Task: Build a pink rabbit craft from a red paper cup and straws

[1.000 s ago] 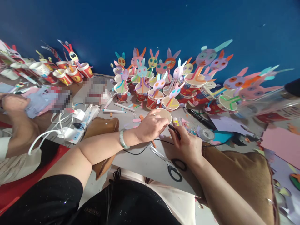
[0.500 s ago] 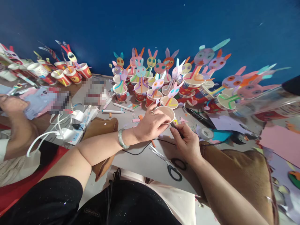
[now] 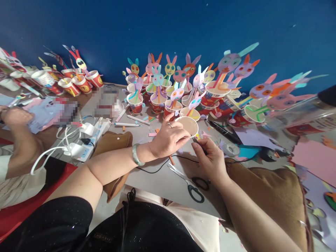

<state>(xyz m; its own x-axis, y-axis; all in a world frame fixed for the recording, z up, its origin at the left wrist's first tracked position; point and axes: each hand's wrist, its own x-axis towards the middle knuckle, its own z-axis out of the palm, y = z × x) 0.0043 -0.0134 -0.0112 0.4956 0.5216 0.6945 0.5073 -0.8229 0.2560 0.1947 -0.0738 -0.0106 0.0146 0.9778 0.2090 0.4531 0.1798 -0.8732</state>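
My left hand (image 3: 170, 137) grips a paper cup (image 3: 189, 126), its pale inside tipped toward me. Close by on the right, my right hand (image 3: 209, 157) is closed around a small dark object, mostly hidden by the fingers, whose end reaches the cup's near side. I cannot make out what that object is. Below the hands, scissors with dark handles (image 3: 195, 192) lie on the table with their blades apart. Behind the cup stand several red paper cups (image 3: 158, 105) with paper rabbit heads (image 3: 158, 79) rising from them.
White markers (image 3: 127, 124), paper scraps and a black pen (image 3: 223, 131) lie around the cups. A tape roll (image 3: 232, 149) sits to the right, near pink paper (image 3: 315, 157). Leftward are a power strip (image 3: 90, 140) with cables and another person's hand (image 3: 17, 117). Brown cushions flank me.
The held cup has shifted slightly right and turned, so more of its inside shows. My right hand has moved a little to the right.
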